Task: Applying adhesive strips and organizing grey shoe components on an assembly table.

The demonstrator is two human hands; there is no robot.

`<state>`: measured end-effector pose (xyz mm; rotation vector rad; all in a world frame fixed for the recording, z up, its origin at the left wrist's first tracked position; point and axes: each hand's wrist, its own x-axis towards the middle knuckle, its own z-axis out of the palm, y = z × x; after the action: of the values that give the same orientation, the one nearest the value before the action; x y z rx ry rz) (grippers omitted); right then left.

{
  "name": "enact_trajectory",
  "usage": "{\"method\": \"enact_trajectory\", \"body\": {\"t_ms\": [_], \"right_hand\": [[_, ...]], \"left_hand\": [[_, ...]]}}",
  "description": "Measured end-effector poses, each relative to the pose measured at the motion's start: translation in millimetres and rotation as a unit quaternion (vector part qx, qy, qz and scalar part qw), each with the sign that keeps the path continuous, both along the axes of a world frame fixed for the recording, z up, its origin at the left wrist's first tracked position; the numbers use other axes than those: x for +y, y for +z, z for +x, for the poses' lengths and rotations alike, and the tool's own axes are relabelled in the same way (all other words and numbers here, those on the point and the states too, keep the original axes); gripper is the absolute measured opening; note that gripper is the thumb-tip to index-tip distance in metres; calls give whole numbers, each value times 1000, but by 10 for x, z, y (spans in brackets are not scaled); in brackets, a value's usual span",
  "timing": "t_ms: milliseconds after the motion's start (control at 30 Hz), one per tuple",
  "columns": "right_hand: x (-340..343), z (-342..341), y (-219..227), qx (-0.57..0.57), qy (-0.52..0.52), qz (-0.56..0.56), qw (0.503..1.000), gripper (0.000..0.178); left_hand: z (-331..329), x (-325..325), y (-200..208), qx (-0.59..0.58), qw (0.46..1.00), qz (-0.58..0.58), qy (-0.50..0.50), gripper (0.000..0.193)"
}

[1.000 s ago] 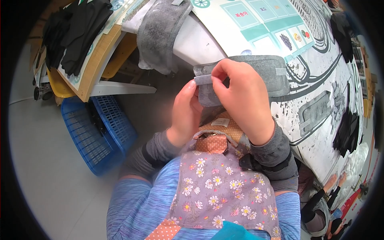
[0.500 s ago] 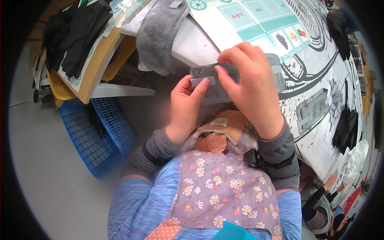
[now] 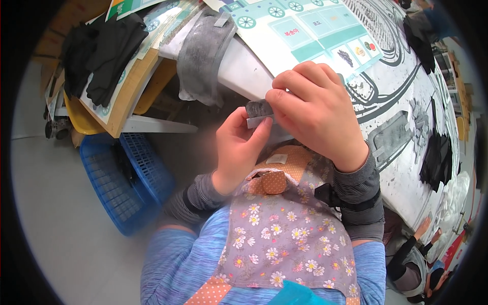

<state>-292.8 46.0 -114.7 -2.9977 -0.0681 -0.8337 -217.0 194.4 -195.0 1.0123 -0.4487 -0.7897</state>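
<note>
Above my lap, both hands grip a small dark grey fabric-like piece [image 3: 258, 108] with a pale tab [image 3: 257, 121] along its near edge. My left hand [image 3: 236, 147] pinches the tab end between thumb and fingers. My right hand [image 3: 320, 114] is closed over the other end, its fingers bent and hiding much of the piece. On the table to the right lies a similar grey piece with rounded corners [image 3: 391, 134]. A larger grey curved piece [image 3: 203, 58] hangs over the table edge at the far left.
Black gloves or cloths [image 3: 109, 56] lie stacked at the far left, with another black bundle [image 3: 436, 160] at the right. A printed sheet [image 3: 300, 33] covers the far table. A blue plastic basket [image 3: 122, 183] stands on the floor. Another person's arms [image 3: 422, 231] show at lower right.
The grey piece, spread out between my hands before, is now gathered and mostly covered by my right hand. My right fingers have closed and come nearer the left hand.
</note>
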Motion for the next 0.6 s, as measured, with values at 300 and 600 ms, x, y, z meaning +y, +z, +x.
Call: {"method": "enact_trajectory", "body": {"t_ms": [300,600], "right_hand": [[-85,-189,396,37,5,223,974,8],[-397,-776,938,71,30,604,793,29]], "left_hand": [[86,-32,106,-325,945,19,6,22],[39,-50,507,-248,967,3,-52,17]]}}
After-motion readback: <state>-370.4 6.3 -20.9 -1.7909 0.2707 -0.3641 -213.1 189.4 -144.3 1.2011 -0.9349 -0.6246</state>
